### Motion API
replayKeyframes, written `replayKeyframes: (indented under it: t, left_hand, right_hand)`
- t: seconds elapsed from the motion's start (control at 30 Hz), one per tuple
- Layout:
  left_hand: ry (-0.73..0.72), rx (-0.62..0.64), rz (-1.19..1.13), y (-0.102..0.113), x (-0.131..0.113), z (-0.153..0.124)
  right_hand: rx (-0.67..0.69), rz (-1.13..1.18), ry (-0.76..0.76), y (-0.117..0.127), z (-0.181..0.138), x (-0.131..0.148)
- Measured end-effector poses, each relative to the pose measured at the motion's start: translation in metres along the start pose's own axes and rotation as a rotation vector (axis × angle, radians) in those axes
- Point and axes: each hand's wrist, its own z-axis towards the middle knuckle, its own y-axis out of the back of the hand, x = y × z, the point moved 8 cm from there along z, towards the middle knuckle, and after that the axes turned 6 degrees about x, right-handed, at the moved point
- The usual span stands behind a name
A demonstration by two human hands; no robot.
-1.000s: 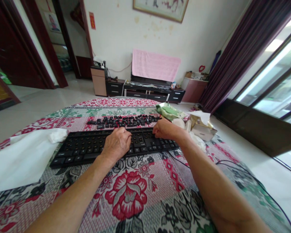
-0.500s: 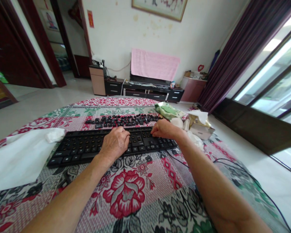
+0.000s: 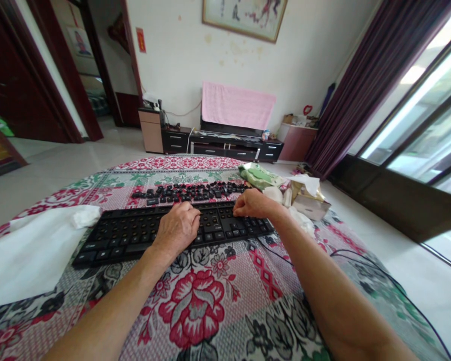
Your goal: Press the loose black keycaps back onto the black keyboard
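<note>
Left hand rests curled on the keyboard lying across the table, seemingly steadying it; right hand bunches narrow over its right end. Whether either grips anything cannot be told. Loose keys lie along its far side, probably for easy reach.

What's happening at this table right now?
A person is bent to work on a black keyboard. The left hand lies over its middle; the right hand is at its right part, fingers curled, and whatever they may hold is hidden. Loose black keycaps lie in a band beyond the keyboard, which lacks many of its caps.
</note>
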Motion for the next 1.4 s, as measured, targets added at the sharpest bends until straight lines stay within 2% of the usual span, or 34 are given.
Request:
replayKeyframes:
  t: [0.1,0.23,0.33,0.43,0.53,0.83,1.4]
  left_hand:
    - [0.002,0.007,0.005,0.0,0.0,0.0]
    - [0.006,0.011,0.005,0.0,0.001,0.0]
    - [0.015,0.011,-0.011,0.0,0.001,-0.001]
    - [0.019,0.001,-0.031,0.001,0.001,-0.001]
    - [0.014,-0.007,-0.035,0.002,0.0,-0.001]
    - [0.018,-0.001,-0.026,0.001,0.001,-0.001]
    - [0.023,0.018,-0.038,0.001,0.001,0.0]
  right_hand:
    - [-0.062,0.027,-0.031,0.008,0.006,-0.006]
    - [-0.356,-0.051,-0.092,0.03,0.019,-0.017]
    - [-0.412,-0.135,-0.208,0.028,0.03,-0.034]
    - [-0.42,-0.158,-0.306,0.021,0.034,-0.052]
    - [-0.404,-0.146,-0.298,0.014,0.035,-0.059]
    - [-0.331,-0.161,-0.267,0.008,0.049,-0.054]
    - [-0.323,-0.189,-0.271,0.008,0.052,-0.053]
